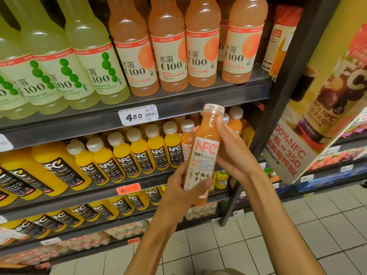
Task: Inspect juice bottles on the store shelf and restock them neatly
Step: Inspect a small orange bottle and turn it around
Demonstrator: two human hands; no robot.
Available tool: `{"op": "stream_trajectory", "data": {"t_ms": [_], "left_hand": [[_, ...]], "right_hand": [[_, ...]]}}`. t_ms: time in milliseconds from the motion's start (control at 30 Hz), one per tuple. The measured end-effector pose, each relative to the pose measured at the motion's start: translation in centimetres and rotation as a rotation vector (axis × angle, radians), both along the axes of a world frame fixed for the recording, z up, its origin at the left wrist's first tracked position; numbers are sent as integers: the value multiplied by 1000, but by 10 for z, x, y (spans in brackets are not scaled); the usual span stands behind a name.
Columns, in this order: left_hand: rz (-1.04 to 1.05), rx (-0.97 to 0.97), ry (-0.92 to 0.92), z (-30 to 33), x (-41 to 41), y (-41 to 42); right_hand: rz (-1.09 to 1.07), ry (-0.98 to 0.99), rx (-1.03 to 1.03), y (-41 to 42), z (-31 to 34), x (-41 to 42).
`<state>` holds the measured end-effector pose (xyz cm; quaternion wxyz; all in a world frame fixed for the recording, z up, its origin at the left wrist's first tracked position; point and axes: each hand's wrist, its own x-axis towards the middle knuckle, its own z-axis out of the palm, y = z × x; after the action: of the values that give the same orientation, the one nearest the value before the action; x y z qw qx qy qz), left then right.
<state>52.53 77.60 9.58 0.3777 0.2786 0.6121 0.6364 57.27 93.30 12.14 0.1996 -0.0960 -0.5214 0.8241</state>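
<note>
I hold a pink NFC guava juice bottle (pixel 205 153) upright in front of the middle shelf, its white label facing me. My left hand (pixel 182 191) grips its lower part, thumb across the bottom of the label. My right hand (pixel 232 153) wraps the upper body from the right, fingers behind the neck. Behind it on the middle shelf (pixel 95 192) stand more pink guava bottles (pixel 187 139) beside a row of yellow NFC orange juice bottles (pixel 139 153).
The top shelf (pixel 178 105) carries tall green C100 bottles (pixel 65 62) and pink C100 bottles (pixel 202 46), with a 4.50 price tag (pixel 138 116). A dark shelf upright (pixel 278 116) and a yellow promotional sign (pixel 325 108) stand to the right. Lower shelves hold more yellow bottles (pixel 119 205). Tiled floor (pixel 258 235) lies below.
</note>
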Motion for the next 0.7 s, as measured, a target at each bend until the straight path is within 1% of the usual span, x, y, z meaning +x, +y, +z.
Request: {"op": "stream_trajectory", "data": {"t_ms": [100, 200, 333, 533, 633, 700], "left_hand": [[2, 6, 84, 0, -6, 3], [12, -6, 174, -2, -11, 4], [32, -28, 273, -4, -17, 2], [-10, 5, 290, -4, -22, -3], [-112, 18, 283, -3, -24, -7], [-183, 20, 243, -5, -23, -9]], "right_hand": [[38, 97, 79, -5, 6, 4], [128, 167, 148, -9, 14, 9], [235, 208, 242, -13, 21, 16], [269, 255, 179, -14, 22, 19], [289, 259, 140, -16, 27, 15], [306, 272, 117, -17, 28, 12]]}}
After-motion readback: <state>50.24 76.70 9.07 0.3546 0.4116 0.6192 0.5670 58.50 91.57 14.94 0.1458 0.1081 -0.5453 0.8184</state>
